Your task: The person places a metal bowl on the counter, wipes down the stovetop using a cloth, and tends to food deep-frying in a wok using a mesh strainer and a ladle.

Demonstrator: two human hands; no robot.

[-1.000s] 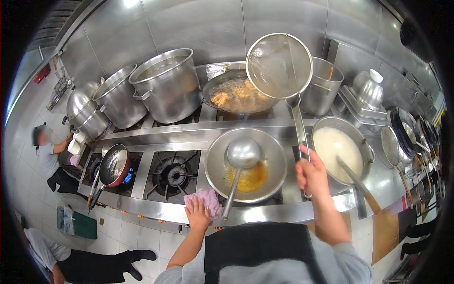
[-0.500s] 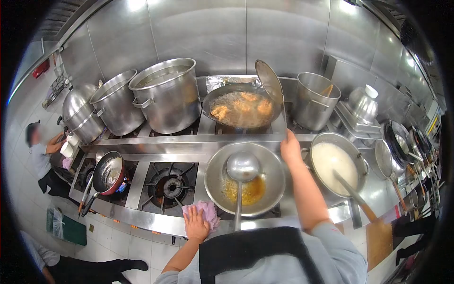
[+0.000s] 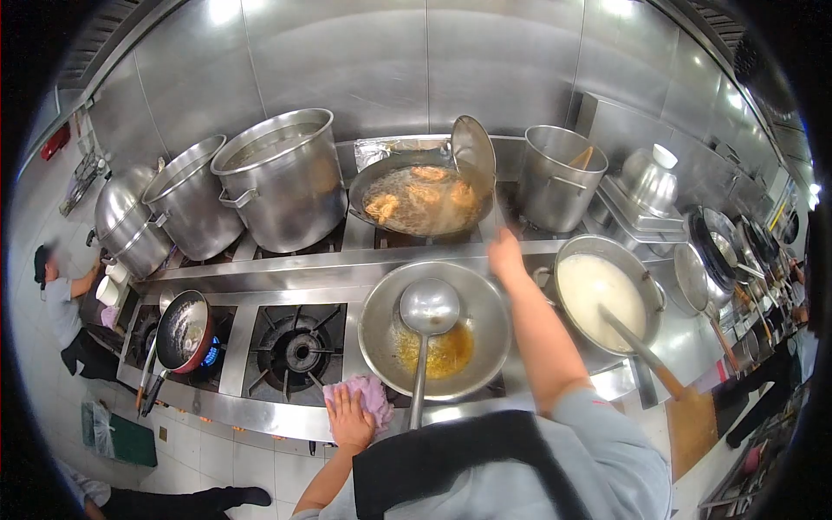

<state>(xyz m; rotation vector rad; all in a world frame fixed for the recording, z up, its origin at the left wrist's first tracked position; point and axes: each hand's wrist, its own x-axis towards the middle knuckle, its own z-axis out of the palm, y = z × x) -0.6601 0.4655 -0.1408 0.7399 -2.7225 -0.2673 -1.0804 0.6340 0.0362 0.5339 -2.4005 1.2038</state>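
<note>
My right hand (image 3: 505,254) is closed round the handle of a mesh strainer (image 3: 473,149), which is tilted over the right side of the frying wok (image 3: 381,180). Several golden fried pieces (image 3: 381,207) float in its bubbling oil. My left hand (image 3: 351,419) rests with fingers spread on a pink cloth (image 3: 371,400) at the stove's front edge. Between my arms sits a wide metal wok (image 3: 494,334) with yellow-brown liquid, and a ladle (image 3: 430,307) lies in it.
Tall pots (image 3: 282,195) stand at the back left. A red pan (image 3: 184,332) sits over a blue flame beside a bare burner (image 3: 301,353). Right are a pot of milky liquid (image 3: 601,299) and a tall pot (image 3: 563,178). Other people are at the far left, lower left and right edge.
The strainer has gone from upright in front of me to tilted down at the frying wok, with my right hand moving forward and left. My left hand stays on the cloth.
</note>
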